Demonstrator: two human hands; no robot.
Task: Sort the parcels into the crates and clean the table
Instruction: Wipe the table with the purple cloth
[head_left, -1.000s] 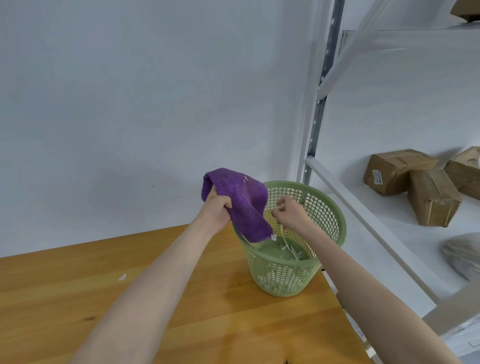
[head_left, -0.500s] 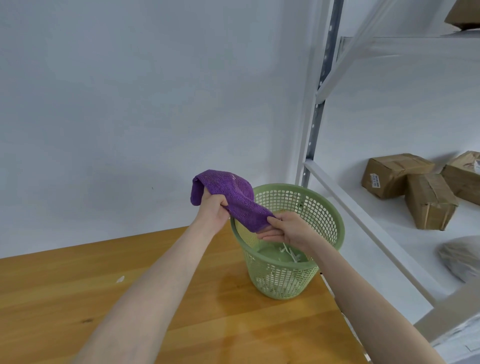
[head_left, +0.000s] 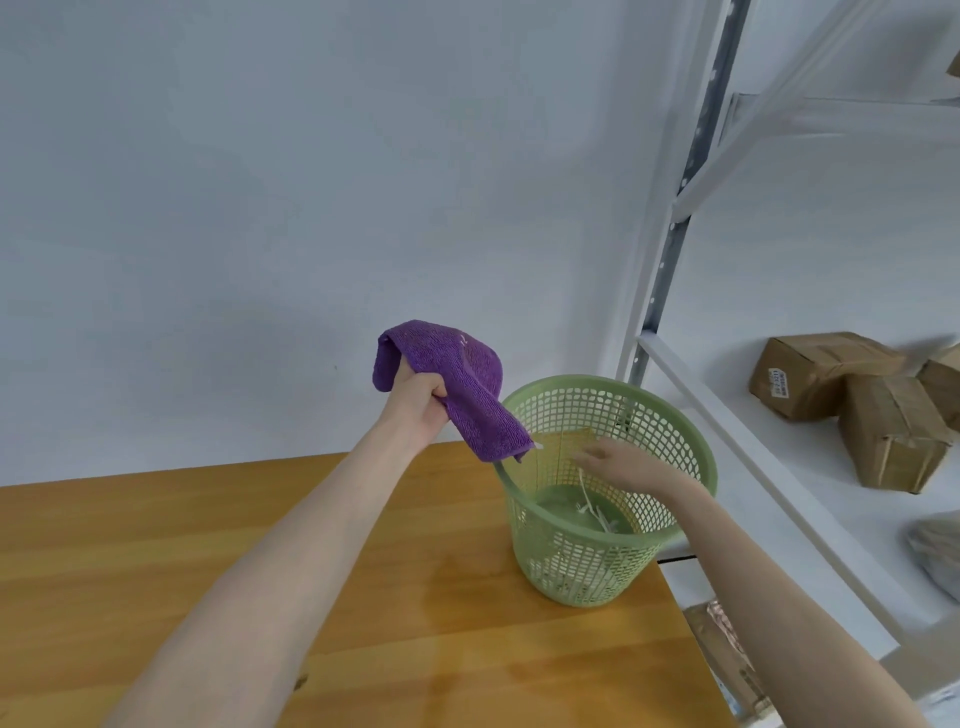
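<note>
While wiping looks finished across the table (head_left: 208, 571), little seems left beyond shaking out scraps. Beyond the right hand (head_left: 623, 465), on the shelf (head_left: 779, 467), sit brown parcels (head_left: 826, 374), not yet in crates; none visible. Directly beneath that hand stands the green basket (head_left: 691, 525), holding white scraps (head_left: 597, 514). Up and left of it hangs the purple cloth (head_left: 467, 395), clenched in the left hand (head_left: 418, 405), lower corner over the rim. Right hand spread wide, empty, hovering over the basket mouth.
</note>
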